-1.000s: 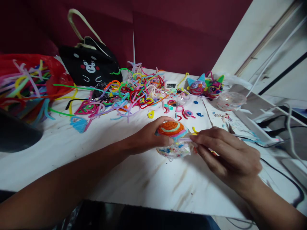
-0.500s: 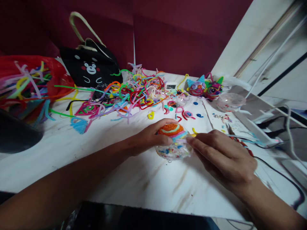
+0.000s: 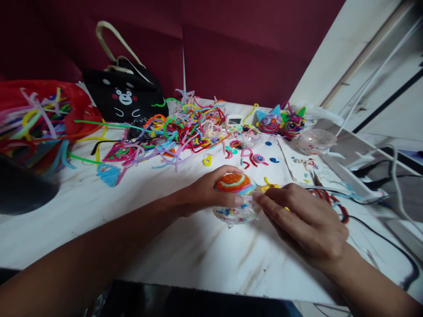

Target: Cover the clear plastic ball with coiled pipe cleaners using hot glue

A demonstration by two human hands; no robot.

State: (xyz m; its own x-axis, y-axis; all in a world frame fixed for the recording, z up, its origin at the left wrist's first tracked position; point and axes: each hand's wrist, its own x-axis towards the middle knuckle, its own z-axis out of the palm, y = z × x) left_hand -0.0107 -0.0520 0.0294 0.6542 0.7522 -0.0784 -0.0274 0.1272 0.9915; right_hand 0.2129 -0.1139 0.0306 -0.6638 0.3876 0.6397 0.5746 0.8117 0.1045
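Note:
A clear plastic ball [image 3: 236, 215] stands on the table in front of me, its upper part covered by coiled pipe cleaners in orange, pale green, pink and blue. My left hand [image 3: 211, 190] is wrapped round its left side, thumb across the front and fingers over the top. On the ball's right side my right hand [image 3: 304, 220] pinches a lilac pipe cleaner [image 3: 248, 199] against the surface, just below the blue band. Most of that strip is hidden by the fingertips. Coloured specks show through the bare lower part of the ball.
A tangled heap of pipe cleaners [image 3: 191, 125] lies at the back, beside a black bag [image 3: 122, 99] and a red plastic bag [image 3: 74, 116]. Two decorated cat-eared balls [image 3: 270, 121] and a clear half-shell [image 3: 316, 141] sit back right. Red-handled pliers [image 3: 325, 196] lie beyond my right hand.
The ball has tilted slightly and shifted a little left with both hands. My right fingertips have moved slightly left along the lilac pipe cleaner, covering more of it.

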